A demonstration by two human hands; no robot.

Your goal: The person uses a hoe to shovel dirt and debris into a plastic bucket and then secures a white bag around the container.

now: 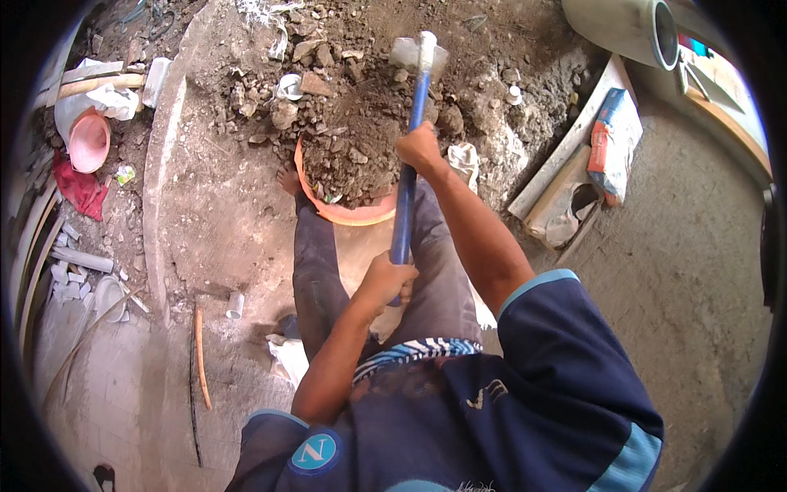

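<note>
A hoe (403, 201) with a long blue handle stretches away from my body. Its pale, dirt-caked blade (419, 55) is at the far end, over the heap of soil and stones (361, 98). My left hand (385, 279) is closed round the handle's near end. Farther up, my right hand (419, 148) wraps the same handle near its middle. Between my feet and under the handle sits an orange-rimmed basin (348, 216), filled with dark soil and rubble. Its far rim is hidden by the rubble.
To the right, a blue, white and red bag (615, 143) lies by a grey board (566, 135). A large grey pipe (627, 31) lies at the upper right. On the left are a pink helmet-like shell (88, 141), red cloth (79, 187) and a thin orange tube (202, 357).
</note>
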